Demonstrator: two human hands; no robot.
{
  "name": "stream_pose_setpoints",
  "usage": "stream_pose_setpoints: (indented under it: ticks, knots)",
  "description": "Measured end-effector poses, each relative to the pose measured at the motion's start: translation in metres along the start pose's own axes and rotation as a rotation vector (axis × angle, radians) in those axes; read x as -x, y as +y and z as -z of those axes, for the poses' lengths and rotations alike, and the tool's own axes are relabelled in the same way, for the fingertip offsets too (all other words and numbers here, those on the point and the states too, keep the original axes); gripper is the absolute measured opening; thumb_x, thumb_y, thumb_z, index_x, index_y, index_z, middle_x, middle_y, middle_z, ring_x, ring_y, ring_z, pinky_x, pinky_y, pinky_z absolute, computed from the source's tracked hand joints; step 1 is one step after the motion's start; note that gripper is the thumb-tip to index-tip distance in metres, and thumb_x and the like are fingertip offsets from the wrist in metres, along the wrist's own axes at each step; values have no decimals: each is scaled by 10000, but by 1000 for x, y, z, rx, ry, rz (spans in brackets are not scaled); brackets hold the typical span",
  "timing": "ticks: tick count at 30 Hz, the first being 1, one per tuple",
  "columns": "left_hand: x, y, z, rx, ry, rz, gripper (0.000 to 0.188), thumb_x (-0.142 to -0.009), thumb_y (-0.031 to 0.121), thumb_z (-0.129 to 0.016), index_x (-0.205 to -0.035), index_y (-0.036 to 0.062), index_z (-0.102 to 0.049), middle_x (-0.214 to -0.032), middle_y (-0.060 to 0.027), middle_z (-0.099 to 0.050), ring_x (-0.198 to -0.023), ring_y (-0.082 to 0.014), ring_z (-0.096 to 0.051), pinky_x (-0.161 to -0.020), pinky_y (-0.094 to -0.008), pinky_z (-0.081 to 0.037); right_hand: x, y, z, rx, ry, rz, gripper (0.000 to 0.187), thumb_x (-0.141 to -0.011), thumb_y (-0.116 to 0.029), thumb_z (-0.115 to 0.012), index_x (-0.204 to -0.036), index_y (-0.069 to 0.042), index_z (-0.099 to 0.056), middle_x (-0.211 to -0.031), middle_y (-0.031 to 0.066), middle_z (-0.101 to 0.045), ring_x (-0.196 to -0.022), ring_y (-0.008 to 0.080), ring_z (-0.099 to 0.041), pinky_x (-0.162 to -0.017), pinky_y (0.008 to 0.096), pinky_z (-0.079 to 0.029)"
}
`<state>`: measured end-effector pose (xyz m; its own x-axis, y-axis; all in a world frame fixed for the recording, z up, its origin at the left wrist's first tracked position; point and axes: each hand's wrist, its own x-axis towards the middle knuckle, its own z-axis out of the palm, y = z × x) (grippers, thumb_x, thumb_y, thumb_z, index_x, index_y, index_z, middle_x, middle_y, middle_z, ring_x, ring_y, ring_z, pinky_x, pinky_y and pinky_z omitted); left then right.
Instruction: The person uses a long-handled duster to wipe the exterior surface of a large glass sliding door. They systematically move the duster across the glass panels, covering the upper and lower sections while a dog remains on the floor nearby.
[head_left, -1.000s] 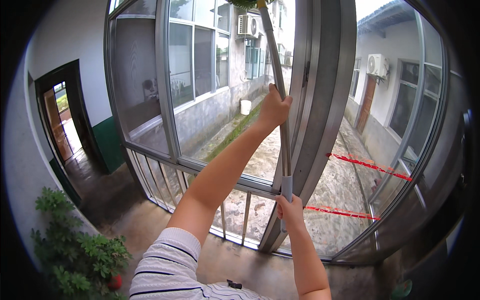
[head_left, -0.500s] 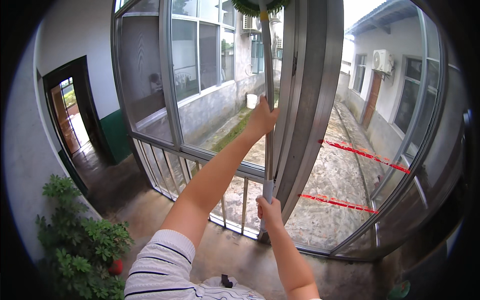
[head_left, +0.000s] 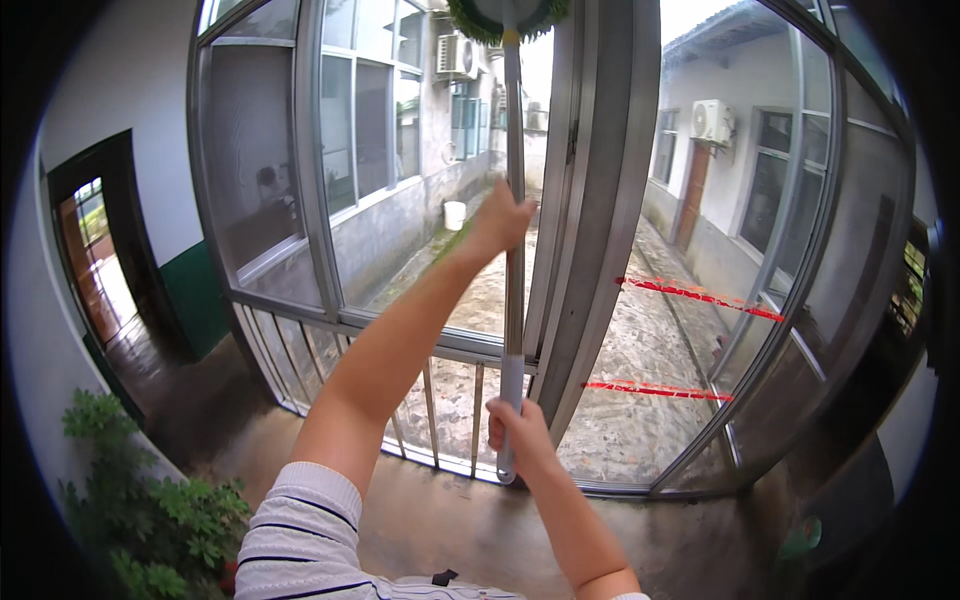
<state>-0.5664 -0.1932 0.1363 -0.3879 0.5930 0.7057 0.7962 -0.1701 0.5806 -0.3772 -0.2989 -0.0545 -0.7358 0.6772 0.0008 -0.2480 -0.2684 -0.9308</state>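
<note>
A long-handled brush [head_left: 513,130] stands nearly upright in front of me, its grey metal pole running down to a light grey grip end. Its round head with green bristles [head_left: 540,22] is at the top edge, partly cut off, against the window glass. My left hand [head_left: 503,222] is wrapped round the upper pole, arm stretched up. Lower down, my right hand [head_left: 522,432] is closed round the grip [head_left: 511,378]. Just right of the pole stands a broad grey metal window frame [head_left: 590,200].
Glass panes with lower railings [head_left: 432,410] face me. Red tape strips [head_left: 660,390] cross the pane at right. A leafy green plant [head_left: 190,515] is at lower left, and a dark doorway [head_left: 150,240] lies behind it. Outside, a white bucket [head_left: 454,215] sits by a wall.
The view has turned slightly right, so the surroundings sit further left. The brush head shows a little more and the pole's lower end sits slightly lower. Both hands keep their hold.
</note>
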Motion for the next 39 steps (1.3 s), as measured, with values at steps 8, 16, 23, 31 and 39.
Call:
stream_pose_setpoints:
  ticks: [8, 16, 23, 31, 39]
  knots:
    - [-72, 43, 78, 12, -168, -13, 596, -861, 273, -599, -1184, -181, -388, -985, -313, -612, -820, -363, -667, -724, -389, -546, -33, -39, -79, -38, -75, 256, 187, -860, -133, -613, -891, -60, -444, -570, 12, -417, -462, 98, -405, -405, 258, -328]
    - [-37, -15, 89, 188, -205, -61, 698, -973, 491, -272, -1271, -133, -365, -1199, -352, -517, -1166, -459, -489, -1008, -451, -373, -22, 17, -140, -16, 114, 162, 220, -862, -163, -644, -843, -85, -439, -547, -11, -399, -430, 77, -383, -368, 231, -308]
    - [-9, -31, 103, 290, -340, -68, 679, -979, 494, -254, -1292, -97, -373, -1260, -341, -477, -1245, -433, -427, -1045, -459, -331, -3, 65, -200, -58, 353, 413, 305, -915, -193, -580, -1092, -46, -379, -730, 62, -506, -528, 109, -500, -420, 251, -407]
    - [36, -79, 109, 407, -539, 91, 584, -957, 479, -393, -1214, -45, -402, -823, -148, -647, -850, -277, -640, -805, -399, -465, 3, 122, -242, 149, 609, 213, 253, -889, -245, -648, -883, -53, -483, -620, 18, -492, -439, 95, -477, -397, 244, -399]
    - [93, -177, 172, 676, -798, 284, 427, -935, 370, -521, -1090, -24, -464, -754, -77, -554, -664, -160, -575, -488, -290, -488, -38, 228, -353, -15, 604, 112, 224, -852, -124, -667, -841, -55, -455, -595, 17, -486, -425, 115, -481, -383, 262, -396]
